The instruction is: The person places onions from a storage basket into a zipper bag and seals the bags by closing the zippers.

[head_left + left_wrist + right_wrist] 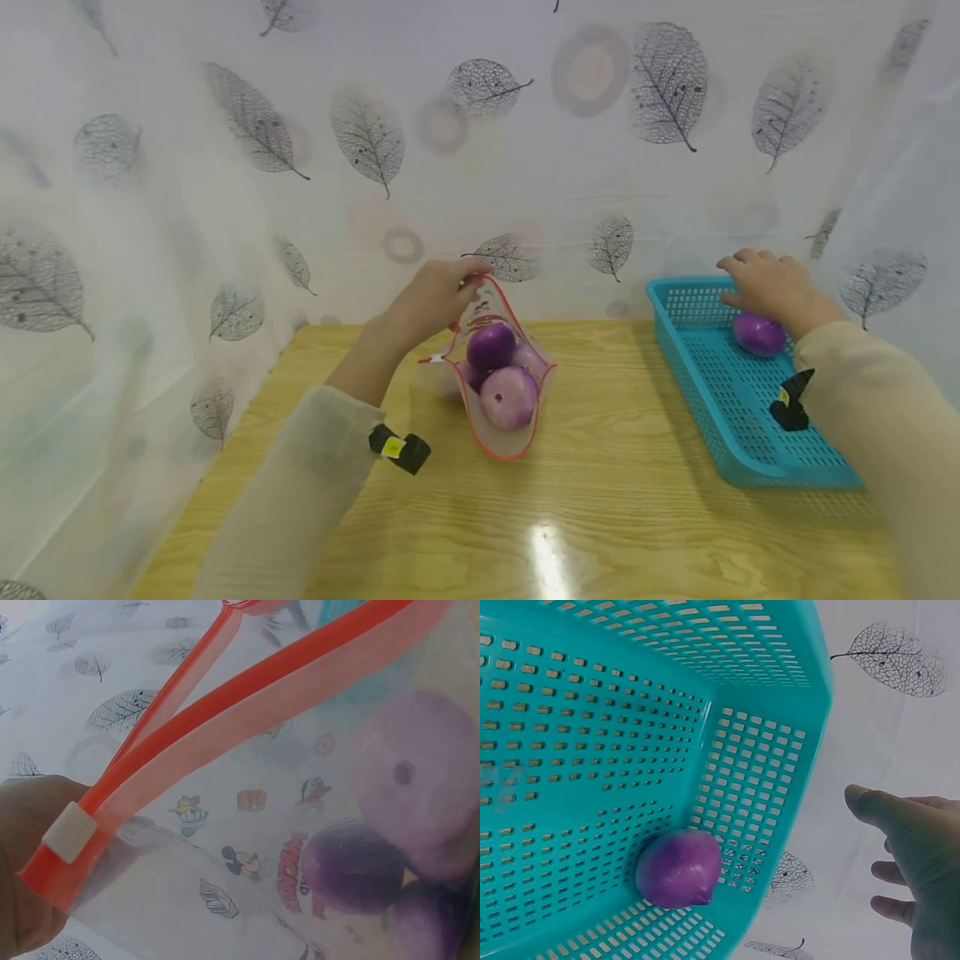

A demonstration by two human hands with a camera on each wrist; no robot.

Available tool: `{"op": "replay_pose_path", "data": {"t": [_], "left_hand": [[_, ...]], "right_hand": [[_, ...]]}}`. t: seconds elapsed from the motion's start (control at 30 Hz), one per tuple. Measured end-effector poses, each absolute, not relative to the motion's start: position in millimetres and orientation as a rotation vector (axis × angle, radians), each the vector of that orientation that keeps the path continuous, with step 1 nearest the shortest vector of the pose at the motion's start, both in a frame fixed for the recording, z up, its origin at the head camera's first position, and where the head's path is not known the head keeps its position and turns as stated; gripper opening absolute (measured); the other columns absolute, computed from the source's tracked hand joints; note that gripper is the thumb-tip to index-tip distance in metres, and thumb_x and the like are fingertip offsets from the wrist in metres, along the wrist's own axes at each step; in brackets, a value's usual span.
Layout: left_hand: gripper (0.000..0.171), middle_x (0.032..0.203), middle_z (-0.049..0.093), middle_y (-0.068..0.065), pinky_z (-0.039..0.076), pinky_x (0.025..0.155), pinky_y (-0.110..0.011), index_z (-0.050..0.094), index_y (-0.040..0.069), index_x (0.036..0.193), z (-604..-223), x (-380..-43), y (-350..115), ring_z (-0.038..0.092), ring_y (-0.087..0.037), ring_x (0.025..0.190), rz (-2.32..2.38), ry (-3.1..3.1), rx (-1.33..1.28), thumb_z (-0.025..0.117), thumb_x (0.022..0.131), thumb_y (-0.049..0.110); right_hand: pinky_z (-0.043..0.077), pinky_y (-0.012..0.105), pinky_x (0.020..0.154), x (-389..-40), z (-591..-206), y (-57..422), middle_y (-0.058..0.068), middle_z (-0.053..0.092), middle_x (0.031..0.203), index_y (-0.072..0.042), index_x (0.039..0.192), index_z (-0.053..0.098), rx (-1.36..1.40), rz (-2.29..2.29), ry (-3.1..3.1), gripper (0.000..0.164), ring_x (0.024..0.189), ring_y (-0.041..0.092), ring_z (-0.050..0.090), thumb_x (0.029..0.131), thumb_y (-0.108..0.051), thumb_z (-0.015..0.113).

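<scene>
My left hand (433, 302) pinches the far rim of a clear zip bag (502, 443) with a red edge, its mouth gaping toward me. Inside lie several round purple pieces, among them a dark one (491, 347) and a pale one (509, 398) with a small hole. The left wrist view shows the bag's white slider (70, 832) beside the left hand. Above the far end of a turquoise basket (690, 392), my right hand (776, 287) has loosely spread fingers and holds nothing. Below it, in the basket's corner, sits a purple onion-shaped piece (679, 868) with a pointed tip.
Both bag and basket stand on a wood-grain table (615, 533), the basket on the right. A whitish sheet (510, 208) printed with dark leaves hangs behind the table and along its sides. Cartoon prints mark the bag's wall.
</scene>
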State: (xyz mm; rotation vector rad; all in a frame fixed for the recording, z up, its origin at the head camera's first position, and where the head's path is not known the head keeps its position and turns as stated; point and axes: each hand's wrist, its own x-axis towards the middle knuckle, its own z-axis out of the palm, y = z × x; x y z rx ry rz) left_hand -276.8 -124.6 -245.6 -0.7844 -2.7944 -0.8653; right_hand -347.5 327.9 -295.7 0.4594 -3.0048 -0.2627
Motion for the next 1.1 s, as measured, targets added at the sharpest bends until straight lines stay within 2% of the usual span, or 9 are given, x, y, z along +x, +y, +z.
{"op": "replay_pose_path", "data": {"t": [0.1,0.33,0.5,0.63,0.97,1.1], "left_hand": [[0.032,0.106,0.070,-0.015,0.049,0.048,-0.026,0.057,0.008,0.130,-246,-279,-123,0.063,-0.017,0.054,-0.886,-2.799,-0.787,0.047,0.100,0.012],[0.031,0.104,0.070,-0.015,0.050,0.050,-0.024,0.059,0.006,0.128,-248,-281,-125,0.057,-0.013,0.044,-0.830,-2.757,-0.836,0.048,0.099,0.010],[0.031,0.105,0.070,-0.015,0.047,0.049,-0.024,0.058,0.006,0.129,-248,-280,-127,0.056,-0.013,0.043,-0.820,-2.763,-0.826,0.048,0.099,0.011],[0.031,0.104,0.070,-0.014,0.043,0.046,-0.023,0.058,0.006,0.129,-247,-279,-128,0.055,-0.014,0.042,-0.815,-2.760,-0.828,0.049,0.099,0.010],[0.032,0.102,0.071,-0.013,0.041,0.044,-0.023,0.059,0.007,0.129,-248,-280,-129,0.054,-0.013,0.041,-0.842,-2.756,-0.823,0.049,0.099,0.010],[0.031,0.103,0.071,-0.013,0.040,0.043,-0.023,0.059,0.007,0.128,-250,-281,-129,0.054,-0.013,0.042,-0.841,-2.752,-0.825,0.049,0.099,0.010]], "right_hand": [[0.038,0.068,0.088,-349,-300,335,0.037,0.040,0.130,0.009,0.131,0.043,0.430,-0.214,-3.019,0.062,0.115,0.053,0.041,0.087,-0.027,0.066],[0.042,0.067,0.083,-354,-313,341,0.036,0.042,0.126,0.009,0.130,0.043,0.367,-0.165,-3.056,0.062,0.111,0.052,0.044,0.086,-0.026,0.068],[0.039,0.071,0.084,-356,-323,346,0.039,0.032,0.134,0.011,0.134,0.035,0.296,-0.055,-3.146,0.069,0.118,0.057,0.034,0.088,-0.031,0.065],[0.037,0.072,0.085,-357,-331,350,0.044,0.024,0.134,0.013,0.137,0.027,0.234,0.004,-3.221,0.079,0.117,0.062,0.030,0.090,-0.039,0.062],[0.025,0.075,0.093,-354,-356,362,0.047,0.019,0.133,0.017,0.139,0.018,0.107,0.214,-3.294,0.084,0.118,0.065,0.023,0.090,-0.035,0.062],[0.029,0.075,0.091,-350,-368,367,0.049,0.020,0.130,0.018,0.138,0.017,0.067,0.233,-3.306,0.088,0.116,0.066,0.024,0.088,-0.037,0.063]]}}
